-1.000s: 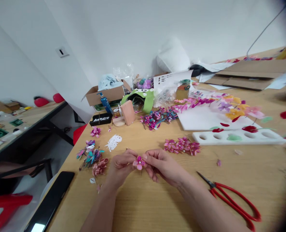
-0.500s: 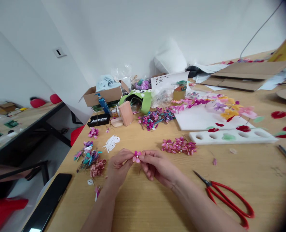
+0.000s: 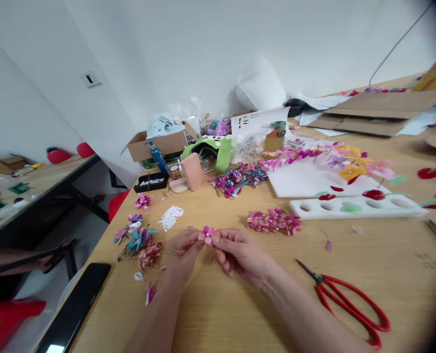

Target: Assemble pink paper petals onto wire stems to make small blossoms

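Observation:
A small pink artificial flower (image 3: 207, 235) with a pearl-like centre is held between both hands above the table. My left hand (image 3: 184, 250) pinches its left side with thumb and finger. From the other side, the thumb and fingers of my right hand (image 3: 234, 250) close on its right edge. Beyond my right hand lies a cluster of finished-looking pink flowers (image 3: 274, 220). Loose blue and purple petals (image 3: 139, 238) and dusty-pink petals (image 3: 150, 254) lie left of my left hand, near a pile of white slips (image 3: 171, 216).
Red-handled scissors (image 3: 345, 299) lie at right. A black phone (image 3: 74, 306) rests along the left table edge. Behind stand a wooden block (image 3: 192, 171), a blue pump bottle (image 3: 159, 158), a cardboard box (image 3: 135, 147) and a white foam holder (image 3: 337, 210). Pink and blue flower bunches (image 3: 236, 180) lie mid-table.
The pink flower has tilted and shifted slightly up and left between the fingers. Both hands keep nearly the same place and grip.

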### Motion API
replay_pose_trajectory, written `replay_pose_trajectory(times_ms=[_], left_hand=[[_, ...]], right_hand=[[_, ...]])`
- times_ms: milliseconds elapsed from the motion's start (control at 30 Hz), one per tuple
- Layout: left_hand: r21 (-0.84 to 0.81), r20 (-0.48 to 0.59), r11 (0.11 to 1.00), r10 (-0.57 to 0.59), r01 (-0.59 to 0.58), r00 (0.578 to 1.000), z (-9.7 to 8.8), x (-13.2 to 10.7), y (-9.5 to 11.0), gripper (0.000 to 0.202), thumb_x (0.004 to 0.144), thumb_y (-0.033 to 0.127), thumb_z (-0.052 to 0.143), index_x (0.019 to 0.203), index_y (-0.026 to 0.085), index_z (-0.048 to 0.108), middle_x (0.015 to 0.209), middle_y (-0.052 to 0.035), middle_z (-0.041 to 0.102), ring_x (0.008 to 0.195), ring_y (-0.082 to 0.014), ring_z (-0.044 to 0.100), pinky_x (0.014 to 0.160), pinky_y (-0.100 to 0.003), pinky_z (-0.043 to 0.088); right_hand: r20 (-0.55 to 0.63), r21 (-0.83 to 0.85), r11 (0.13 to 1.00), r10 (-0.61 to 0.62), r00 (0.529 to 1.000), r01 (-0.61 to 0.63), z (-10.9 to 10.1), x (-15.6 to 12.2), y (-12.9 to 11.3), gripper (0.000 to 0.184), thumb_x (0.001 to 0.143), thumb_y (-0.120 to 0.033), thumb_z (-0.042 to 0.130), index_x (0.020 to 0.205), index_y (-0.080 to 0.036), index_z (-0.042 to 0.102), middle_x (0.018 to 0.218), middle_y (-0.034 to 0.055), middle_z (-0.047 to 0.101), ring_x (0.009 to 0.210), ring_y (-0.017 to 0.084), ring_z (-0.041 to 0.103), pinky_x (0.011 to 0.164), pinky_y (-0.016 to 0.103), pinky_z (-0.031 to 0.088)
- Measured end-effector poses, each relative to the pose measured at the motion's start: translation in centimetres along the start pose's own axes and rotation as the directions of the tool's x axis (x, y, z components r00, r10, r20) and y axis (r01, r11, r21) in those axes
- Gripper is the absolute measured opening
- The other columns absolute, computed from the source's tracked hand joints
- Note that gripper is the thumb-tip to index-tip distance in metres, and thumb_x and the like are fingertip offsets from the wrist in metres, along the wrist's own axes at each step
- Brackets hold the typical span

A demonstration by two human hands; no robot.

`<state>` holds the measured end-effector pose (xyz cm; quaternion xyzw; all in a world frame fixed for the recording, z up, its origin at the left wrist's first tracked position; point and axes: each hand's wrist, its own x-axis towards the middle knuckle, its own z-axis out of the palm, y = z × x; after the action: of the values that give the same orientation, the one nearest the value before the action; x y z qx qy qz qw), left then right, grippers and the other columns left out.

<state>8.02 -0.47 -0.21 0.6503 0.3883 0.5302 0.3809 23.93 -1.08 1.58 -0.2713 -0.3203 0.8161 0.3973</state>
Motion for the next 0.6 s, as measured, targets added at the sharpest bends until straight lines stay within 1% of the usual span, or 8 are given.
replay_pose_trajectory(times_ms=[167,267,333,400,467,533,567,600], left_hand=[[0.003,-0.037,1.000,0.026,-0.026,0.999,0.3,-0.1,0.0,0.009,0.077,0.025,0.067,0.079,0.020,0.074,0.072,-0.0033,0.067,0.070,-0.0162,0.056,0.069,-0.030,0.045],[-0.008,-0.045,1.000,0.030,-0.030,0.999,0.3,-0.1,-0.1,0.008,0.076,0.024,0.068,0.078,0.021,0.075,0.071,-0.0026,0.066,0.069,-0.0157,0.055,0.068,-0.029,0.045],[-0.030,-0.051,0.999,0.016,-0.018,0.999,0.3,0.0,-0.3,0.007,0.075,0.024,0.069,0.077,0.021,0.075,0.070,-0.0018,0.066,0.068,-0.0151,0.055,0.068,-0.028,0.045],[-0.059,-0.036,0.998,-0.041,0.039,0.999,0.1,0.0,-0.3,0.006,0.075,0.024,0.069,0.075,0.021,0.075,0.071,-0.0017,0.067,0.069,-0.0148,0.056,0.070,-0.028,0.045],[-0.087,0.046,0.987,-0.131,0.135,0.990,0.0,0.0,-0.2,0.008,0.075,0.025,0.069,0.073,0.020,0.075,0.072,-0.0025,0.067,0.070,-0.0149,0.057,0.069,-0.027,0.045],[-0.108,0.182,0.969,-0.200,0.221,0.963,0.0,0.0,0.0,0.011,0.075,0.026,0.069,0.071,0.017,0.075,0.071,-0.0040,0.068,0.069,-0.0154,0.059,0.066,-0.026,0.045],[-0.114,0.252,0.961,-0.219,0.253,0.943,0.0,0.0,0.2,0.013,0.074,0.027,0.070,0.069,0.016,0.075,0.070,-0.0049,0.068,0.069,-0.0157,0.059,0.064,-0.026,0.046],[-0.117,0.310,0.954,-0.230,0.277,0.922,0.0,0.0,0.4,0.014,0.074,0.028,0.070,0.068,0.015,0.075,0.069,-0.0058,0.068,0.068,-0.0160,0.060,0.063,-0.026,0.046]], right_hand=[[-0.006,0.022,1.000,0.004,1.000,-0.004,0.2,0.1,0.3,0.035,0.067,-0.040,0.076,0.066,-0.014,0.052,0.045,-0.0069,0.052,0.031,0.003,0.040,0.028,0.013,0.028],[0.004,0.027,1.000,-0.012,1.000,0.012,0.0,0.2,0.4,0.035,0.067,-0.042,0.075,0.067,-0.015,0.052,0.045,-0.0071,0.051,0.031,0.003,0.040,0.029,0.014,0.028],[0.019,-0.023,1.000,-0.004,1.000,0.005,-0.3,0.1,0.2,0.036,0.068,-0.045,0.074,0.069,-0.015,0.053,0.047,-0.0063,0.053,0.032,0.004,0.041,0.030,0.015,0.030],[0.001,-0.122,0.993,-0.011,1.000,0.011,-0.8,0.0,-0.4,0.038,0.069,-0.049,0.072,0.070,-0.015,0.055,0.050,-0.0045,0.055,0.036,0.005,0.044,0.033,0.016,0.033],[-0.060,-0.221,0.972,-0.092,0.994,0.076,-1.4,-0.1,-1.1,0.040,0.070,-0.052,0.070,0.068,-0.014,0.056,0.054,-0.0031,0.055,0.041,0.006,0.046,0.037,0.017,0.035],[-0.114,-0.301,0.937,-0.220,0.969,0.178,-1.9,-0.1,-1.6,0.039,0.070,-0.051,0.071,0.068,-0.014,0.059,0.059,-0.0023,0.056,0.048,0.007,0.048,0.043,0.018,0.037],[-0.110,-0.332,0.919,-0.264,0.958,0.215,-2.1,-0.1,-1.7,0.038,0.070,-0.050,0.071,0.069,-0.013,0.061,0.061,-0.0020,0.056,0.051,0.007,0.049,0.047,0.019,0.038],[-0.076,-0.353,0.906,-0.276,0.958,0.233,-2.2,-0.1,-1.8,0.037,0.070,-0.049,0.072,0.071,-0.013,0.062,0.063,-0.0015,0.058,0.053,0.007,0.050,0.050,0.020,0.039]])
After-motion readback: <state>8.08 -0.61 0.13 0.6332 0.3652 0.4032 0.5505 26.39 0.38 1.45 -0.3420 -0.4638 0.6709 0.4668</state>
